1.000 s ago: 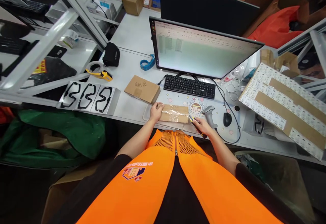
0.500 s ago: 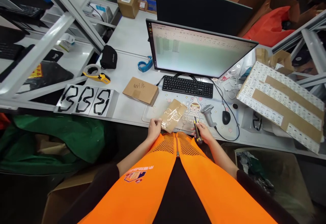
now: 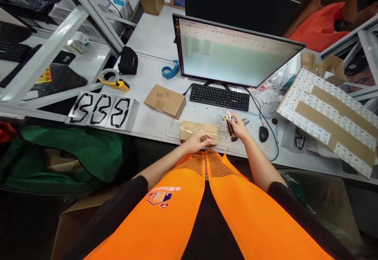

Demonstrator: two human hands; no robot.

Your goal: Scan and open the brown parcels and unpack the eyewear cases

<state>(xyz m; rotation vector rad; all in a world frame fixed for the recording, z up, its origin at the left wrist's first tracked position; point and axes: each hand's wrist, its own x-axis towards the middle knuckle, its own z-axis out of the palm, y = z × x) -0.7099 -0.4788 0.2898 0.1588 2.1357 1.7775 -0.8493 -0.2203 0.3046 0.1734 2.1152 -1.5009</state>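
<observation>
A small brown cardboard box (image 3: 189, 127) with shiny clear tape lies on the printed mat (image 3: 193, 112) at the desk's front edge. My left hand (image 3: 197, 142) rests against the near side of this box, fingers loosely stretched toward the right and not wrapped round it. To the right of the box, my right hand (image 3: 238, 127) grips a yellow and black utility knife (image 3: 230, 128), its tip pointing away from me. Behind that hand the barcode scanner is mostly hidden.
Beyond the mat are a keyboard (image 3: 220, 97) and a monitor (image 3: 230, 55). A mouse (image 3: 264, 134) is at right, beside a large taped carton (image 3: 330, 122). Leftward are another brown box (image 3: 165, 101), a blue tape dispenser (image 3: 170, 70) and white boxes (image 3: 102, 110).
The small box has turned and now lies lengthwise across the mat. My left hand has moved right along it. My right hand has carried the knife farther onto the mat, over the scanner.
</observation>
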